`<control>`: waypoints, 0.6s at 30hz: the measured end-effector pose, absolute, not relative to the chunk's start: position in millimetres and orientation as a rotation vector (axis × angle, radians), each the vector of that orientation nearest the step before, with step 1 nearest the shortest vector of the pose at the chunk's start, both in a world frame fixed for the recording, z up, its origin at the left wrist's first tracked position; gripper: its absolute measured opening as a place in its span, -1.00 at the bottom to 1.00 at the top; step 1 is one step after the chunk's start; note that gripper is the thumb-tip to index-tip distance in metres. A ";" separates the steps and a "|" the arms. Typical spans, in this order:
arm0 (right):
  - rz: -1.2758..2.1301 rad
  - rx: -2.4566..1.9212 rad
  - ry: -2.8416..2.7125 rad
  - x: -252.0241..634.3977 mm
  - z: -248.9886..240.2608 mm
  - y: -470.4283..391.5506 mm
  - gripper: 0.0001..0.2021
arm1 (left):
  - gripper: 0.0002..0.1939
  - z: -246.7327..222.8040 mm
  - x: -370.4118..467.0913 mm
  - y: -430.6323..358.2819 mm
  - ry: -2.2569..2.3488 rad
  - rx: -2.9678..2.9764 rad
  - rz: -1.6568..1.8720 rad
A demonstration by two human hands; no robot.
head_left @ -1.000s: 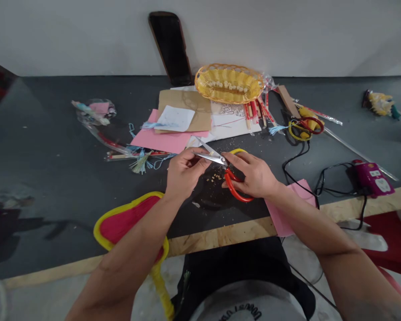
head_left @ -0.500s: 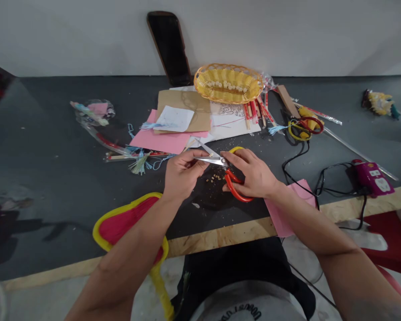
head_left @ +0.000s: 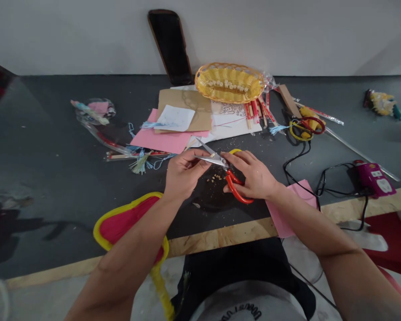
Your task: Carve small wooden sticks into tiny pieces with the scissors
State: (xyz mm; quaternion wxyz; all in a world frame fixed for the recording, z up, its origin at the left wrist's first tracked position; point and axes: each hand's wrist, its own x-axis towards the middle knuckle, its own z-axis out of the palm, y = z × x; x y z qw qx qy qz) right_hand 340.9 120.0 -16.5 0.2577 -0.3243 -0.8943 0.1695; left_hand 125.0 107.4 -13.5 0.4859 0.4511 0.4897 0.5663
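Observation:
My right hand (head_left: 255, 176) is closed round the red-and-yellow handles of a pair of scissors (head_left: 234, 183). Their blades are parted and point left, toward my other hand. My left hand (head_left: 183, 173) is pinched shut beside the blades on a thin pale stick (head_left: 213, 155); its tip shows between the blades and most of it is hidden by the fingers. Small beige cut bits (head_left: 215, 178) and crumbs lie on the dark table below.
A yellow woven basket (head_left: 230, 96) holds pale pieces behind my hands. Papers (head_left: 167, 140), tassels (head_left: 141, 164), a leaning phone (head_left: 171, 47) and second scissors (head_left: 307, 127) lie around. A red-yellow padded item (head_left: 127, 218) sits by my left forearm; a purple glue-gun-like device (head_left: 374, 178) is right.
The blades have closed slightly and the pale stick's tip shows more clearly between them. Both hands stay in nearly the same place.

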 end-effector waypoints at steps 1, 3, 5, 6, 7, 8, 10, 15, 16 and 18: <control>0.457 -0.874 -2.428 340.8 -15.9 120.3 -0.23 | -0.75 -13.6 124.8 107.5 1.192 1.110 1.380; 0.451 -0.874 -2.435 340.4 -15.3 120.7 -0.23 | -0.74 -14.0 124.2 107.6 1.204 1.128 1.377; 0.438 -0.890 -2.438 339.9 -15.7 120.7 -0.23 | -0.74 -14.8 123.6 107.4 1.212 1.147 1.371; 0.428 -0.897 -2.440 339.7 -16.4 120.4 -0.24 | -0.74 -15.4 123.2 107.2 1.215 1.154 1.368; 0.415 -0.901 -2.440 339.5 -17.1 120.0 -0.24 | -0.74 -16.2 122.8 107.0 1.215 1.161 1.364; 0.402 -0.903 -2.439 339.3 -17.9 119.5 -0.25 | -0.74 -17.0 122.5 106.8 1.213 1.168 1.360; 0.382 -0.911 -2.434 339.0 -18.9 117.9 -0.25 | -0.76 -19.2 121.7 106.4 1.208 1.179 1.364; 0.333 -0.969 -2.446 338.4 -15.6 112.8 -0.29 | -0.77 -23.5 121.5 105.6 1.246 1.196 1.413; 0.317 -0.978 -2.457 338.4 -14.5 112.0 -0.31 | -0.76 -23.7 121.9 105.4 1.251 1.201 1.416; 0.294 -0.994 -2.476 338.0 -13.1 111.0 -0.33 | -0.76 -23.2 122.8 105.1 1.246 1.210 1.411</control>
